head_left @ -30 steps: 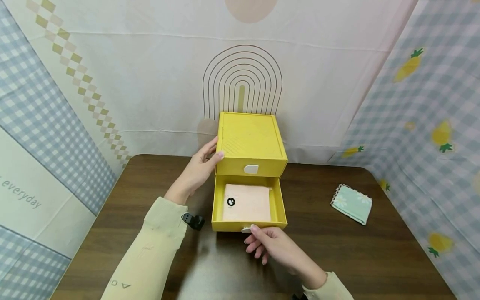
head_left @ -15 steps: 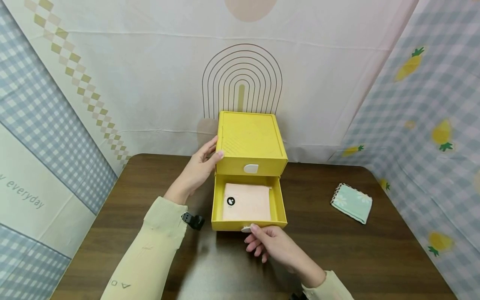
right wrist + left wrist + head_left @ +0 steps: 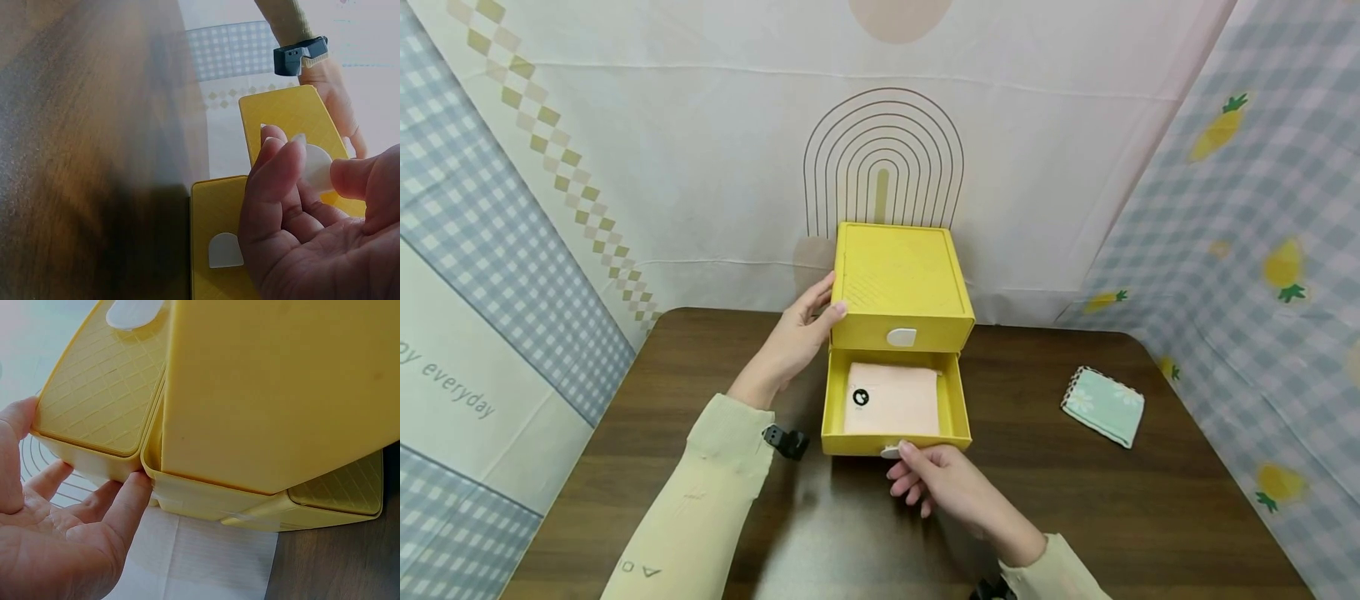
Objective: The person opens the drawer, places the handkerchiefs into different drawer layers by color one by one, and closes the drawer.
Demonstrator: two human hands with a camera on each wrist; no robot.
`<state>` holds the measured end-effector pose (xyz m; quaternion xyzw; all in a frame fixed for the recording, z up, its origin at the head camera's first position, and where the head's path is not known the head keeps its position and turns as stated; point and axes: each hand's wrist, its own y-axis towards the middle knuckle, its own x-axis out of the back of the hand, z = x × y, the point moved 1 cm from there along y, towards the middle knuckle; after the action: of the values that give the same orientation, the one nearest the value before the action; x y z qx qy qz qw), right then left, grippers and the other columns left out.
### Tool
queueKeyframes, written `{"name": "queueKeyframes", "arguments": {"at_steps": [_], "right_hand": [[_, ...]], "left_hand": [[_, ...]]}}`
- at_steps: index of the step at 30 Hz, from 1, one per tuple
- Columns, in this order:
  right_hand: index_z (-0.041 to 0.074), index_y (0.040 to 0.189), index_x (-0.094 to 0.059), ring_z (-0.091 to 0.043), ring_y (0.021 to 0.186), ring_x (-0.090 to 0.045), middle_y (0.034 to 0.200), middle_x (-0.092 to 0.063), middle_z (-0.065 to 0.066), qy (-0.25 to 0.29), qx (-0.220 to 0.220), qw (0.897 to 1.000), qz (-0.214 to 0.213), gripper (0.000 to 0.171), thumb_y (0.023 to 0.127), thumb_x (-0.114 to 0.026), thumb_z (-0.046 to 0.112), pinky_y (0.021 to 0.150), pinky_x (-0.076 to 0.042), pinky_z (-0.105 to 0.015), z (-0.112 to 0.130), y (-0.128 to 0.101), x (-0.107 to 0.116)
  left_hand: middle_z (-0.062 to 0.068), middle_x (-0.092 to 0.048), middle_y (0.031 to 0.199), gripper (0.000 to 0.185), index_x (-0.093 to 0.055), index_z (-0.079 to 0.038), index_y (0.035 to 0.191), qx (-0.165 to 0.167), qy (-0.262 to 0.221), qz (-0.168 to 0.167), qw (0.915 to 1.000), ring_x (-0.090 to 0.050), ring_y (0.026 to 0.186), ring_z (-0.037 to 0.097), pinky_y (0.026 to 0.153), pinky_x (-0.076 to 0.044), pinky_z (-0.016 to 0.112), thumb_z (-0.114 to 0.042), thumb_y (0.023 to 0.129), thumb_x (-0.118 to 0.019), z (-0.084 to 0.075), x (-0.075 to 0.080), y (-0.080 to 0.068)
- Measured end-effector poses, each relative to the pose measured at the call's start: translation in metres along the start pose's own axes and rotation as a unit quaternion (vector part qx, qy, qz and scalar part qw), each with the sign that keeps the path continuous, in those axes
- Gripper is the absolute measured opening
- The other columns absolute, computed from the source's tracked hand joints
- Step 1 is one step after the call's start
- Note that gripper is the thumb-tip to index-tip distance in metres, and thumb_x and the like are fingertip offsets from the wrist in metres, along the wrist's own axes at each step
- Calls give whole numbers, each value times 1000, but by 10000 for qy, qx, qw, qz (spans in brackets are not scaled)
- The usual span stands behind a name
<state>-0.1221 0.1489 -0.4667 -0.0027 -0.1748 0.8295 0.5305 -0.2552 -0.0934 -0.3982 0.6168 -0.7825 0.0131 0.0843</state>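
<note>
Right hand (image 3: 951, 487): nearest me; I pinch the white tab (image 3: 891, 451) on the drawer (image 3: 896, 443) front between thumb and fingers; the wrist view shows the pinch plainly.
Change: over the last second the drawer front has slid a little back toward the box (image 3: 901, 287); less of it stands out than before; I judge I am pushing it shut, with most of the travel left.
Drawer: lower one, pulled out well over the table (image 3: 1150, 517); a pink cloth (image 3: 895, 400) lies flat inside, with a small round black mark near its left edge.
Left hand (image 3: 793, 342): it has not shifted; fingers straight along the box's left side, thumb at the front corner; it presses and steadies, curling round nothing.
Box: yellow, at the table's far edge against the backdrop; upper drawer closed.
Count: one box; two drawers; two white tabs; two cloths, the pink one in the drawer and a green one (image 3: 1103, 406) lying well apart to the right; two hands.
</note>
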Motion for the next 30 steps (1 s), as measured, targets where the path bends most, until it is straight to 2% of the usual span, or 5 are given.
{"name": "queueKeyframes", "arguments": {"at_steps": [6,12,19,24,30], "right_hand": [[-8,97,-69,-15,65,-59,80,-69,-8,36,11,10000,-78,63,98,-47,52,51,-50,-27,1,6,2],[-9,98,-69,-15,64,-59,80,-70,-8,17,-9,9998,-184,64,99,-47,51,50,-49,-26,4,12,2],[-5,96,-70,-16,63,-58,80,-69,-8,-37,72,9992,-395,60,100,-46,50,50,-50,-29,3,17,1],[-2,94,-71,-15,63,-58,79,-69,-8,-53,85,9989,-462,61,98,-46,53,50,-50,-28,3,21,2],[-5,96,-70,-15,63,-58,79,-69,-7,-59,125,9986,-519,64,98,-46,54,50,-51,-30,4,26,3]], "left_hand": [[-4,-33,153,64,-28,-42,151,5,54,-26,10000,-38,134,19,107,-35,46,-49,94,-58,-1,0,-1],[-3,-31,154,62,-27,-41,151,45,89,-1,10000,-38,134,21,107,-35,47,-45,96,-57,-3,-1,-2],[5,-29,155,62,-24,-28,155,134,64,98,9998,-35,136,25,108,-34,47,-33,100,-54,-29,-5,-17],[5,-29,155,62,-25,-28,155,122,56,78,9999,-35,136,25,108,-33,47,-33,100,-54,-29,-4,-17],[5,-29,155,62,-24,-28,155,146,92,87,9998,-35,136,25,108,-34,47,-34,100,-54,-30,-4,-17]]}}
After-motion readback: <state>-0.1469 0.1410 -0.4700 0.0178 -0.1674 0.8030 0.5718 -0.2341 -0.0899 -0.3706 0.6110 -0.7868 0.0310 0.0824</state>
